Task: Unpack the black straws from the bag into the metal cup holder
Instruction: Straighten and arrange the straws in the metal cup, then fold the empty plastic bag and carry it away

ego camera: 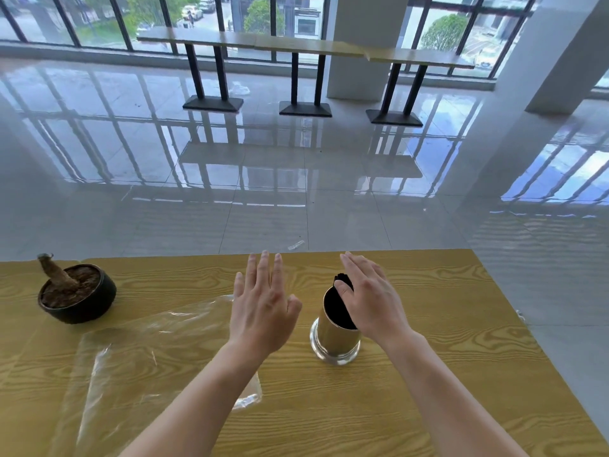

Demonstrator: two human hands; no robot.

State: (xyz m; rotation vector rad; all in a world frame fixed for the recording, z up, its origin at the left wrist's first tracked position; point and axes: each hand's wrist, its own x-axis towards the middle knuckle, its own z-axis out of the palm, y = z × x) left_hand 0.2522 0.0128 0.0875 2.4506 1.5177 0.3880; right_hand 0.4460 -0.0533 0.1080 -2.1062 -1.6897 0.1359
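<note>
While your right hand [372, 295] lies flat and spread over the black straws [342, 282], they stand upright in the metal cup holder [334, 338] directly beneath it; your left hand [263, 305], open and empty, hovers just left, above the emptied bag [148, 351].

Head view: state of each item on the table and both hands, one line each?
black straws: standing in the cup holder, tops poking above the rim
metal cup holder: upright on the table
bag: flat on the table, looks empty
plant pot: upright, bare stump
left hand: open, fingers spread, holding nothing
right hand: open, resting over the straw tops
</note>
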